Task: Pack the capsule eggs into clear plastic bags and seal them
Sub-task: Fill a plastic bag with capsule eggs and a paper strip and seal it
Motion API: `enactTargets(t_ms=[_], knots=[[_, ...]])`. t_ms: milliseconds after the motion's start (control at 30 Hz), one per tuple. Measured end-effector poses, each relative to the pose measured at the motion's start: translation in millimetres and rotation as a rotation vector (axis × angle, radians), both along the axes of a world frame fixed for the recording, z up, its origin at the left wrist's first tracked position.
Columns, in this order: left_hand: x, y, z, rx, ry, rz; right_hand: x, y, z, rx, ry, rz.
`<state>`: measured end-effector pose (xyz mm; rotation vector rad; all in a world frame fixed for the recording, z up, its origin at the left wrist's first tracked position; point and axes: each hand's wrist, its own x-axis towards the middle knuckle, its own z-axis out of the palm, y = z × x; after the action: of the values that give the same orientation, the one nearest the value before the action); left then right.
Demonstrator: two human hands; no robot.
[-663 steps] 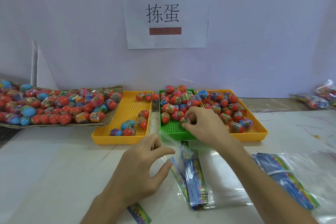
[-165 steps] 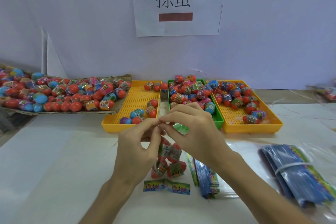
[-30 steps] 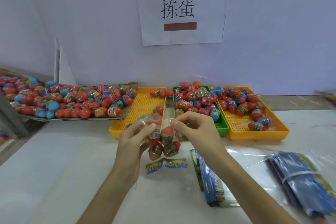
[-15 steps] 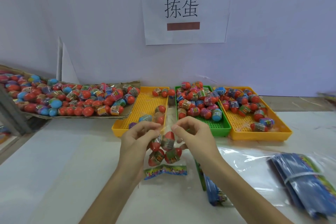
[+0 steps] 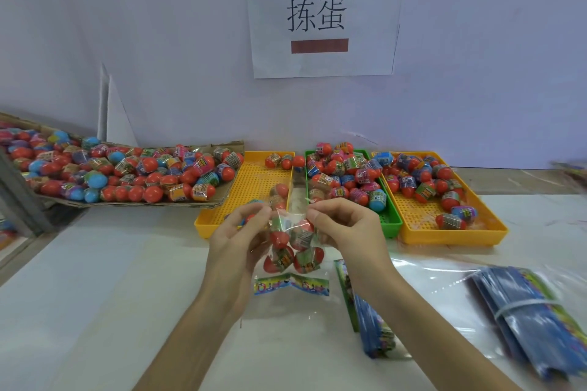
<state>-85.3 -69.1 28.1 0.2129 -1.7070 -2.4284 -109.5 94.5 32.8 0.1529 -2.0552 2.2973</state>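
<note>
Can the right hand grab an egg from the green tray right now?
Probably not yet: the right hand is pinching the bag of eggs, so its grip is taken. The green tray lies just behind it with nothing between.

Your left hand (image 5: 236, 240) and right hand (image 5: 346, 228) pinch the top of a clear bag (image 5: 293, 233) holding capsule eggs (image 5: 293, 247), its printed header card (image 5: 290, 285) hanging at 6 o'clock. At 12 o'clock sit a yellow tray (image 5: 247, 181), green tray (image 5: 389, 220) and second yellow tray (image 5: 422, 222) with eggs. Cardboard tray (image 5: 232, 147) of eggs at 10 o'clock, bag stacks (image 5: 533, 320) at 4 o'clock.
</note>
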Motion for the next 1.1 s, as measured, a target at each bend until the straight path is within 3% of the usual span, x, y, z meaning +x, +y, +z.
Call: enactTargets(t_ms=[367,633,933,1100], knots=[[1,3,-3,-0.149,0.07,0.2,0,-1,2,-0.168,-0.108,0.074],[3,2,3,-0.065,0.125,-0.105,-3,5,3,-0.073,-0.046,0.04],[4,4,5,0.054,0.114,-0.025,-1,0,-1,-0.122,-0.051,0.084],[7,6,8,0.058,0.083,-0.102,-4,4,0,-0.17,-0.012,0.146]])
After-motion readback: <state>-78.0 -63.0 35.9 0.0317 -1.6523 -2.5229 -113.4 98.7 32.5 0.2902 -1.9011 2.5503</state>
